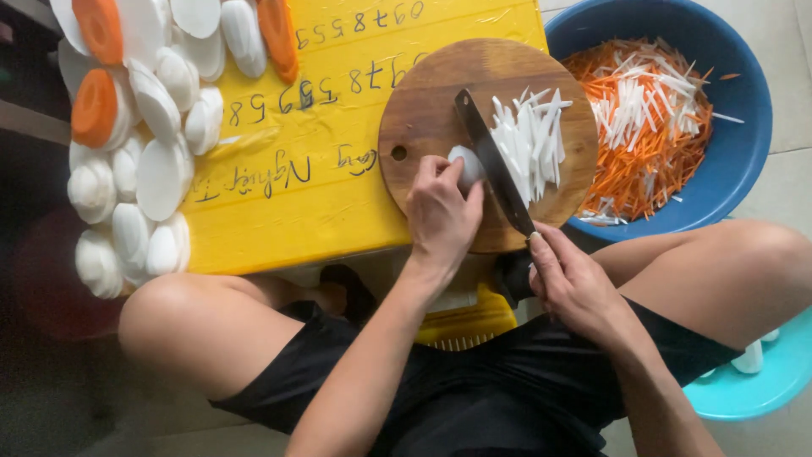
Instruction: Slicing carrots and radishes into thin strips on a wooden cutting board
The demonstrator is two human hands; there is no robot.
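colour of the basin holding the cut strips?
Dark blue basin, holding orange and white strips; head view, upper right.

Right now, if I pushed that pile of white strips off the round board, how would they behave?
The white strips look thin and loose, so they would likely scatter rather than slide as one. Freshly cut, they may be damp and cling to the round board or the knife. Being so slender, they could probably snap under a hard push.
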